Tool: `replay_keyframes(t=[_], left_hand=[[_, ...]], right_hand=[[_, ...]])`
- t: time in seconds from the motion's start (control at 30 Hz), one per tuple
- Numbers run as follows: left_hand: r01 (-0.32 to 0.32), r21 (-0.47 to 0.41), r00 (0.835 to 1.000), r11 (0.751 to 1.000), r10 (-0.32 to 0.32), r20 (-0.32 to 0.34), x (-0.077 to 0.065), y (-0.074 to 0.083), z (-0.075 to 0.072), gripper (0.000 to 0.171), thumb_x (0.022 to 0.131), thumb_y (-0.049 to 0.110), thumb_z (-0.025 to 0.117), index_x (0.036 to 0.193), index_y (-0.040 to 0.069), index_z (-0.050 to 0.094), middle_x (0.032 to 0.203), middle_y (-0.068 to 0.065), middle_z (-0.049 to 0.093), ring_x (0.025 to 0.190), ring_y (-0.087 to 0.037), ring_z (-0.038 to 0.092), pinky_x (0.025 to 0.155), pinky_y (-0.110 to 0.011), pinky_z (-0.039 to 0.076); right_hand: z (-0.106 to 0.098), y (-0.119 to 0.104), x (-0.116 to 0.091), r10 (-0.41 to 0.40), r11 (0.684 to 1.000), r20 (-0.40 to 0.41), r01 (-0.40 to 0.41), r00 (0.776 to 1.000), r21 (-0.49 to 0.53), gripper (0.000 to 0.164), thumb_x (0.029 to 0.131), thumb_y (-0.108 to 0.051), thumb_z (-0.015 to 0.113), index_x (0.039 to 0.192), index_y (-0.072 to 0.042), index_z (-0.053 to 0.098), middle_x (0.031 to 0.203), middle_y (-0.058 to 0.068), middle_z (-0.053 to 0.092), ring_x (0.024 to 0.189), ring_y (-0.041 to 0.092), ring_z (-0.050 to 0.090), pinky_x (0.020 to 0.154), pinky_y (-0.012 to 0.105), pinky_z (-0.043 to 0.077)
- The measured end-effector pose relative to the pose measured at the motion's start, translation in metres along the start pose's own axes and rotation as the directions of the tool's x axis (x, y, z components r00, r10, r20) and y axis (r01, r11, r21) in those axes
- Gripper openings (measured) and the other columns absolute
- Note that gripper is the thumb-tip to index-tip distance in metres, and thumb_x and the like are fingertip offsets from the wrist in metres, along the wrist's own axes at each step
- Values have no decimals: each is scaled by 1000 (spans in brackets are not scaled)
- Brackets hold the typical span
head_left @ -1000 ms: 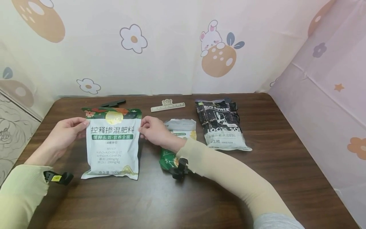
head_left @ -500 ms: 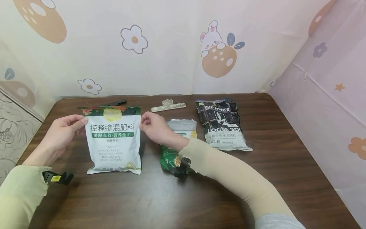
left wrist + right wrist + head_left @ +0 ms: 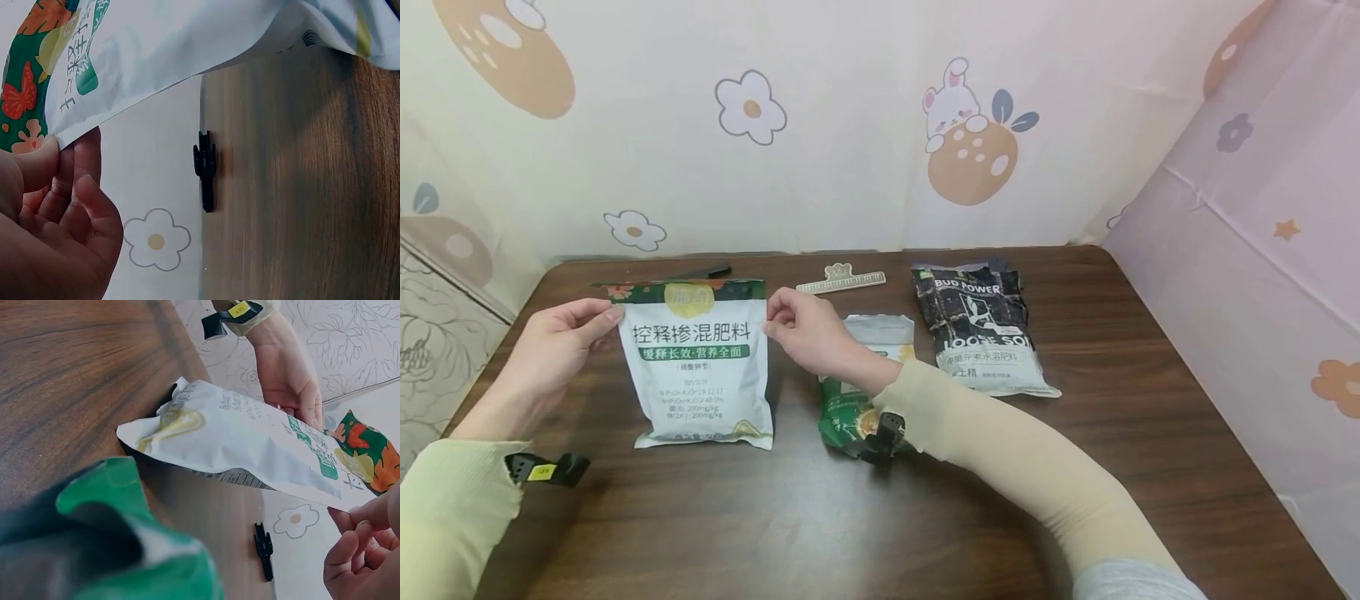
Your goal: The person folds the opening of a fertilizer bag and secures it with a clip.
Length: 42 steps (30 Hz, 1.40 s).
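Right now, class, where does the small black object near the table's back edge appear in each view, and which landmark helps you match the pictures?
Head: left of centre, the small black object sits just above the top edge of the white bag.
Left wrist: near the middle, below the white bag.
Right wrist: lower right, below the white bag.
Shared landmark: the white bag, in all three.

Passage lies before the white bag (image 3: 700,387); rightward, the green pouch (image 3: 847,414) obstructs.
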State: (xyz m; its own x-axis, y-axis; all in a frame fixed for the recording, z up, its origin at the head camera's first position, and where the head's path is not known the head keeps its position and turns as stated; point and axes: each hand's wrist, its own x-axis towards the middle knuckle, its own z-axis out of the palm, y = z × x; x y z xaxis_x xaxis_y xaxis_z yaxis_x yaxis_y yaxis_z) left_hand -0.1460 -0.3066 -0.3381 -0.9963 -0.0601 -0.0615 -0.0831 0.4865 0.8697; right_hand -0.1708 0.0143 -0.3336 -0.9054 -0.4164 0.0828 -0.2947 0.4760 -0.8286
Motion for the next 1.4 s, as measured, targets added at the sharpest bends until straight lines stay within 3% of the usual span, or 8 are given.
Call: replay_keyframes(t=[0.27, 0.53, 0.8, 1.07, 1.23, 1.4], left_hand=[[-51, -51, 998, 997, 48, -49, -2, 3, -3, 16, 102, 27, 57, 108, 20, 71, 88, 14, 62, 83, -12, 47, 67, -18, 42], [-105, -20, 989, 994, 102, -108, -1, 4, -3, 20, 102, 29, 58, 110, 18, 72, 93, 25, 65, 90, -6, 51, 71, -15, 44], [-133, -40, 985, 990, 127, -120, 0, 6, -5, 16, 102, 25, 59, 107, 19, 73, 91, 23, 65, 83, -6, 52, 69, -15, 44], [-160, -66, 978, 985, 149, -147, 1, 7, -7, 17, 101, 24, 60, 111, 22, 73, 94, 23, 66, 87, -3, 55, 70, -12, 45], [-196, -148, 972, 969, 172, -161, 1, 9, -6, 16, 100, 18, 62, 106, 22, 76, 97, 19, 67, 86, -1, 59, 70, -11, 47], [-247, -320, 965, 914, 201, -169, 3, 8, -4, 17, 98, 8, 63, 99, 16, 78, 96, 11, 68, 83, -3, 58, 68, -11, 47]], right_hand=[[-4, -6, 1, -32, 999, -22, 32, 999, -3, 4, 95, -10, 67, 96, -10, 63, 86, -1, 65, 78, 10, 59, 71, 22, 46], [-7, -12, 3, -20, 1000, -24, 20, 1000, 17, 4, 94, -9, 68, 97, -9, 65, 86, -1, 67, 78, 10, 61, 71, 22, 47], [-9, -15, 4, 1, 999, -32, 0, 999, 47, 4, 94, -9, 69, 96, -9, 66, 84, -2, 66, 76, 10, 60, 69, 22, 46], [-11, -18, 2, -41, 996, -57, 46, 998, 73, 4, 92, -6, 69, 96, -6, 67, 81, -2, 65, 74, 9, 60, 70, 22, 46], [-12, -19, 2, -54, 995, -77, 60, 996, 79, 3, 93, -4, 68, 95, -6, 67, 82, -1, 66, 74, 10, 61, 72, 22, 47], [-12, -21, 2, -83, 994, -96, 90, 992, 69, 5, 93, -2, 68, 93, -8, 66, 86, 0, 68, 77, 10, 62, 74, 21, 48]])
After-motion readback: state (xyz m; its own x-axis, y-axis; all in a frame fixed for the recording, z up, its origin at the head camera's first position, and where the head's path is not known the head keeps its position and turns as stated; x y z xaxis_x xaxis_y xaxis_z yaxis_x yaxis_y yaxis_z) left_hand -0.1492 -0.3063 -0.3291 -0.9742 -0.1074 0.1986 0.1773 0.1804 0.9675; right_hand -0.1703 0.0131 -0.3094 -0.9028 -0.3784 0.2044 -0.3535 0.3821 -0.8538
